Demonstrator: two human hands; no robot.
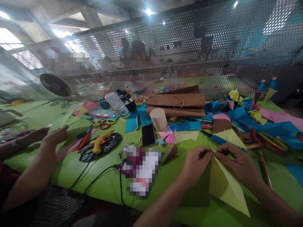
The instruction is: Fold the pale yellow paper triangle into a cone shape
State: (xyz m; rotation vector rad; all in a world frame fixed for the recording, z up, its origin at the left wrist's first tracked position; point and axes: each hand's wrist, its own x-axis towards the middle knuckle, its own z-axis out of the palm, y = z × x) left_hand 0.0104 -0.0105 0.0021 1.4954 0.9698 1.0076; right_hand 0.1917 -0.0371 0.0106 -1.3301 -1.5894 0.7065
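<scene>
A yellow sheet of paper (pixel 224 186) hangs down from my fingertips over the green table (pixel 106 186), its lower corner pointing to the right. At its narrow top, my left hand (pixel 196 162) pinches one side. Close beside it, my right hand (pixel 236 160) grips the same top end, the two sets of fingertips almost touching. Behind my right hand lie another pale yellow piece (pixel 232 137) and a strip of blue paper (pixel 227 142). A small brown folded paper (pixel 170 153) stands to the left of my left hand.
A black phone (pixel 148 135), a cream paper roll (pixel 158 119) and brown folded paper (pixel 176 102) lie farther back. Yellow-handled scissors (pixel 272 142) and a pencil (pixel 265 168) are on the right. On the left, another person's hands (pixel 55 134) are near a glue gun (pixel 98 143) and cables.
</scene>
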